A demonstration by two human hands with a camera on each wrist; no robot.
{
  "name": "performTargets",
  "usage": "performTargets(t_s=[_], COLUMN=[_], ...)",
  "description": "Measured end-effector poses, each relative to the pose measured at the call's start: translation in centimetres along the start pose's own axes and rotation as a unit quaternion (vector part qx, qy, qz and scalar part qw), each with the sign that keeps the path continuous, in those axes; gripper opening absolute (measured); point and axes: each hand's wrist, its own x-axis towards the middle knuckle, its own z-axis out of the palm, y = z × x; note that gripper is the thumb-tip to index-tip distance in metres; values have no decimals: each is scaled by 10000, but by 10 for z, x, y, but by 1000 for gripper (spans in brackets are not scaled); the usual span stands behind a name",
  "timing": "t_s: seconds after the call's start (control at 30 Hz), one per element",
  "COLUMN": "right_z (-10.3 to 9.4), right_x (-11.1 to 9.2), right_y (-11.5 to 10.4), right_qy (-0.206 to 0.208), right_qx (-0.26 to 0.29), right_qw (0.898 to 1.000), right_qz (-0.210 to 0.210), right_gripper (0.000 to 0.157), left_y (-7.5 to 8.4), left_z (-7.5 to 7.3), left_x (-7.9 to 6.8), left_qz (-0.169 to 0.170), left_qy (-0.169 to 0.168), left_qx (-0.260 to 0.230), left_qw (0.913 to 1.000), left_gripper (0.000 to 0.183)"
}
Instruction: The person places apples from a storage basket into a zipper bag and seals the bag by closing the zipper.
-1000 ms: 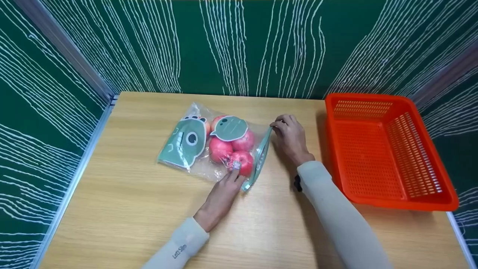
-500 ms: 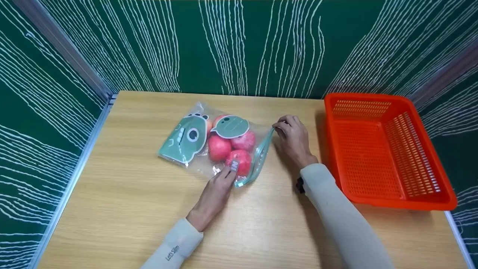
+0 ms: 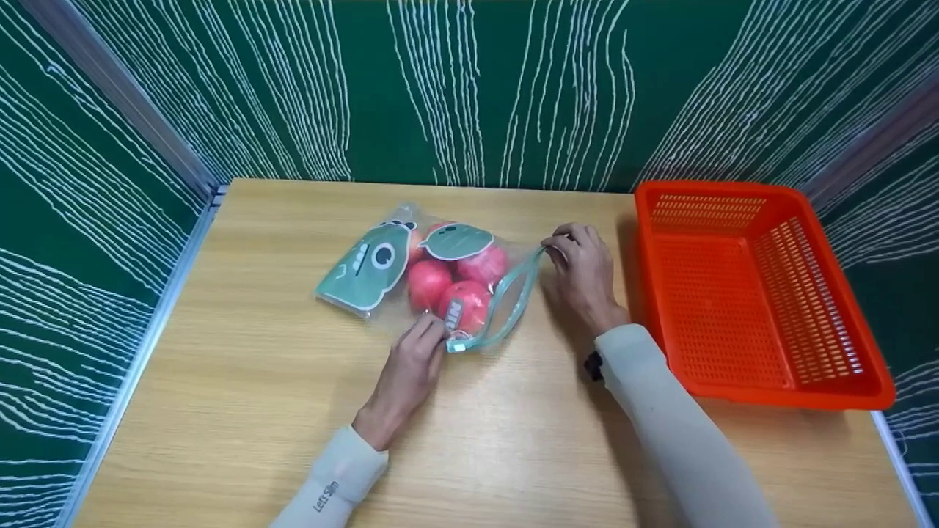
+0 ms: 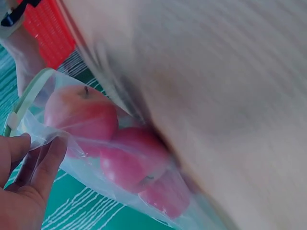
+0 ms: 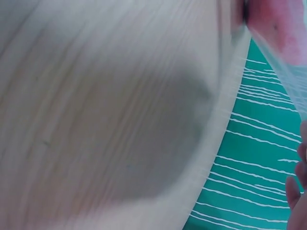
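A clear zip bag (image 3: 364, 275) with green cartoon prints lies on the table with several red apples (image 3: 429, 284) inside. Its green zip edge (image 3: 522, 297) bows apart, leaving the mouth gaping to the right. My left hand (image 3: 406, 370) pinches the near side of the bag by the zip's end; in the left wrist view, its thumb and fingers (image 4: 50, 165) grip the plastic beside the white zip slider (image 4: 12, 120). At the far corner of the mouth, my right hand (image 3: 585, 275) pinches the zip edge. Only some fingertips of it show in the right wrist view.
To the right of the bag stands a red-orange plastic basket (image 3: 770, 401) with slotted walls. The wooden table (image 3: 242, 411) meets green walls (image 3: 411, 95) with white wavy lines at the back and sides.
My left hand has moved left and slightly away from me with the zip's near end, and the bag's mouth has widened. My right hand has shifted slightly right, still pinching the far corner.
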Motion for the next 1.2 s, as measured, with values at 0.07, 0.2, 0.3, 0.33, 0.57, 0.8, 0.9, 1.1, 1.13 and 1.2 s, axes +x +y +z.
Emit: performTargets(t_s=[0.07,0.2,0.3,0.33,0.57,0.8,0.9,1.1,1.13,1.2], right_z=[-2,-8,-13,-15,-26,-37,-40,-48,-50,-53], right_x=[0,-1,-1,-2,-2,-2,-3,-5,-5,-6], right_y=[-1,-4,-7,-9,-16,-21,-20,-21,-22,-22], right_qy=[20,98,155,178,331,225,223,324,345,397], right_qx=[16,16,6,-4,-202,-277,-290,-334,-349,-355], right_qw=[10000,9997,9993,9992,9988,9981,9981,9981,9981,9980], right_qz=[78,232,327,352,293,498,502,394,371,331], right_gripper=[14,14,15,15,13,13,14,13,13,13], left_y=[1,3,3,3,2,3,4,5,6,5], left_z=[-3,-9,-12,-12,-17,-22,-25,-29,-29,-30], left_x=[1,3,5,5,8,12,13,17,18,19], left_qz=[-109,-307,-375,-386,-435,-657,-702,-712,-709,-698], left_qy=[59,169,297,349,725,896,979,1235,1275,1333], left_qx=[-93,-283,-375,-410,-889,-1120,-1165,-1330,-1360,-1388], left_qw=[9999,9990,9982,9978,9924,9875,9859,9808,9799,9788], left_gripper=[15,15,14,14,15,15,13,12,11,12])
